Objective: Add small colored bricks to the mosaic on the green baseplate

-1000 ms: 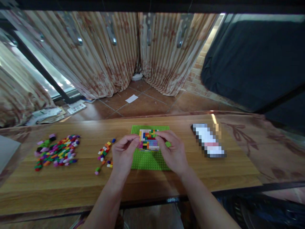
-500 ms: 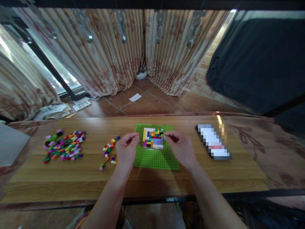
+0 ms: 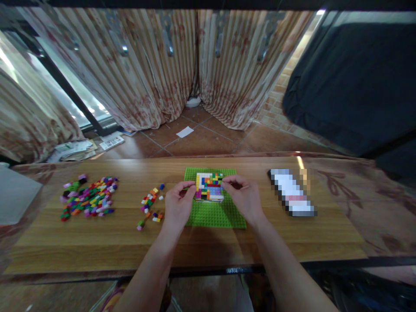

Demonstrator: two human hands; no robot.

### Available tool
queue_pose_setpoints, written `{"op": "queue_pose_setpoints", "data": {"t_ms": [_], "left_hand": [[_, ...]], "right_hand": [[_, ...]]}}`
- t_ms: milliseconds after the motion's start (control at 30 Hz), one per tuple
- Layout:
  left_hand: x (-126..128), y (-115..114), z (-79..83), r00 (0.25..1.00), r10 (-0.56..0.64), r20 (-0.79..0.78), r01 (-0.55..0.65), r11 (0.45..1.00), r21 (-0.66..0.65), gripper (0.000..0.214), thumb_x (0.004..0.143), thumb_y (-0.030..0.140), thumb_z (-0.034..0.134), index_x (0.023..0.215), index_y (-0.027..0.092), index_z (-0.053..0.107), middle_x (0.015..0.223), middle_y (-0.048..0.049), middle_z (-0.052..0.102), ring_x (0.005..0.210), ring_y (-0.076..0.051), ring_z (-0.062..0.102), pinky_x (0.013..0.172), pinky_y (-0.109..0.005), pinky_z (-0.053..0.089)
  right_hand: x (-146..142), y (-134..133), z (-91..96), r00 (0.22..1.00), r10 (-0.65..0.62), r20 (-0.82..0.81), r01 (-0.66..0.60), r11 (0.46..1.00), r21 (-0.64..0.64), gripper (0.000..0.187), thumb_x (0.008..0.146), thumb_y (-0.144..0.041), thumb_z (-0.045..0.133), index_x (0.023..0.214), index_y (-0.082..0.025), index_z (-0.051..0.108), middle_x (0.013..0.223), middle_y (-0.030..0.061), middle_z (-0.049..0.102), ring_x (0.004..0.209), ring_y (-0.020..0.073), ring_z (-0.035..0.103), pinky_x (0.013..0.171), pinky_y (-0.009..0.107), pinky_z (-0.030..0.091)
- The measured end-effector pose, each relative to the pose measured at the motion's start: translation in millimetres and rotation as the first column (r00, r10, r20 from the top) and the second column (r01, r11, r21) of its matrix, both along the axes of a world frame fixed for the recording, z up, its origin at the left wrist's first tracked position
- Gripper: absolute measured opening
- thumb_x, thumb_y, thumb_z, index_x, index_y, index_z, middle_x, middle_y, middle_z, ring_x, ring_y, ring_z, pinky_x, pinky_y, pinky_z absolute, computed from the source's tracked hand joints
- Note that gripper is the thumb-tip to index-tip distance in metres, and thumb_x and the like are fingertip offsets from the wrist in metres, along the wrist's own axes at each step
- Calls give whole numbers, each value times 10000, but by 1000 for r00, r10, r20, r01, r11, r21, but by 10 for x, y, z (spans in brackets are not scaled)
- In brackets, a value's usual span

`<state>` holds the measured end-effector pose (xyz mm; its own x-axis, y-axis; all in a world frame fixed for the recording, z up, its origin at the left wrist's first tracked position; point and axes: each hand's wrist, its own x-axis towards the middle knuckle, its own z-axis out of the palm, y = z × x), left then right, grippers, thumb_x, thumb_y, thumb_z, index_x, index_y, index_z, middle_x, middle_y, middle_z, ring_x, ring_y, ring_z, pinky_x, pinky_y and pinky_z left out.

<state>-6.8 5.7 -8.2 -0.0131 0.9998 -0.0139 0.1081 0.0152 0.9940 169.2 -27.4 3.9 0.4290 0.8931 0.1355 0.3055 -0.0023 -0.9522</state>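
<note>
A low block of multicoloured toy bricks (image 3: 209, 190) sits on a green studded baseplate (image 3: 216, 219). My left hand (image 3: 179, 206) is at the block's left side, thumb and index finger pinched close against its edge. At the opposite side, my right hand (image 3: 244, 197) has its thumb and index fingertips pinched by the upper right edge. Whatever lies between either pair of fingertips is too small or hidden to make out. Left of my left hand, a small group of loose bricks (image 3: 150, 200) is scattered on the wooden table (image 3: 113, 242).
A larger pile of mixed bricks (image 3: 92, 197) covers part of the table's left side. On the right lies a pixelated, phone-like dark-edged object (image 3: 290, 193). Beyond the table are striped curtains (image 3: 146, 73), papers (image 3: 74, 149) on the tiled floor and a dark cloth (image 3: 351, 82).
My left hand has moved right, up to the block's edge, uncovering more loose bricks beside it. My right hand has shifted slightly left. The block stays in place on the baseplate.
</note>
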Motion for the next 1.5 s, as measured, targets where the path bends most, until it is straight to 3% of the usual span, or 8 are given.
{"op": "queue_pose_setpoints", "data": {"t_ms": [200, 533, 733, 967, 1067, 1233, 1367, 1500], "left_hand": [[13, -14, 14, 1000, -14, 13, 14, 1000, -2, 254, 715, 334, 676, 874, 144, 732, 766, -34, 726, 637, -131, 621, 605, -230, 479], [23, -17, -4, 1000, -10, 27, 10, 1000, 21, 241, 722, 328, 668, 870, 149, 728, 777, -34, 729, 668, -139, 638, 629, -238, 497], [4, -10, -9, 1000, -13, -12, 13, 999, 42, 256, 720, 337, 668, 883, 149, 731, 787, -43, 729, 669, -144, 641, 637, -247, 503], [-235, 153, 43, 989, 112, -102, -105, 992, 66, 258, 747, 316, 615, 904, 140, 718, 789, -53, 716, 680, -151, 637, 640, -249, 495], [-493, 268, 92, 920, 200, -336, -177, 979, 98, 262, 762, 263, 579, 953, 144, 714, 841, -65, 722, 689, -164, 643, 673, -276, 501], [-858, 347, 176, 658, 162, -735, -144, 986, 89, 295, 780, 186, 540, 1022, 156, 707, 929, -88, 724, 786, -198, 659, 761, -318, 501], [-872, 329, 166, 540, 98, -836, -65, 995, 74, 259, 805, 213, 552, 1005, 179, 713, 970, -88, 721, 870, -213, 653, 823, -329, 492], [-781, 331, 81, 466, 125, -876, 49, 985, 167, 179, 791, 198, 582, 905, 202, 720, 910, -74, 720, 907, -222, 637, 875, -348, 472]], "right_hand": [[-2, 90, -93, 985, -1, -170, 5, 1000, 23, 128, 658, -312, 698, 700, -195, 730, 717, 19, 722, 668, 156, 625, 657, 278, 485], [64, 101, -111, 990, 45, -134, -45, 999, -2, 147, 676, -313, 689, 727, -187, 746, 712, 21, 717, 627, 139, 604, 603, 262, 463], [36, 77, -87, 996, 47, -77, -45, 999, 27, 138, 690, -314, 687, 731, -198, 750, 744, 24, 730, 688, 158, 634, 682, 289, 488], [97, 18, 59, 925, -121, -360, 166, 982, 95, 191, 650, -312, 729, 803, -199, 744, 667, -11, 667, 541, 89, 521, 528, 236, 436], [142, 0, 103, 910, -147, -388, 203, 973, 106, 176, 635, -287, 742, 783, -192, 738, 620, -23, 633, 519, 76, 499, 510, 224, 424], [111, -10, 93, 932, -159, -326, 196, 977, 84, 181, 626, -269, 757, 784, -182, 744, 684, 1, 666, 539, 79, 513, 496, 219, 426], [64, -14, 74, 951, -176, -254, 192, 981, 39, 178, 635, -267, 756, 791, -181, 751, 726, 14, 690, 562, 87, 529, 512, 223, 449], [56, -10, 41, 956, -169, -242, 181, 983, 31, 182, 637, -276, 755, 797, -188, 753, 706, 7, 688, 546, 88, 529, 504, 224, 448]]}}
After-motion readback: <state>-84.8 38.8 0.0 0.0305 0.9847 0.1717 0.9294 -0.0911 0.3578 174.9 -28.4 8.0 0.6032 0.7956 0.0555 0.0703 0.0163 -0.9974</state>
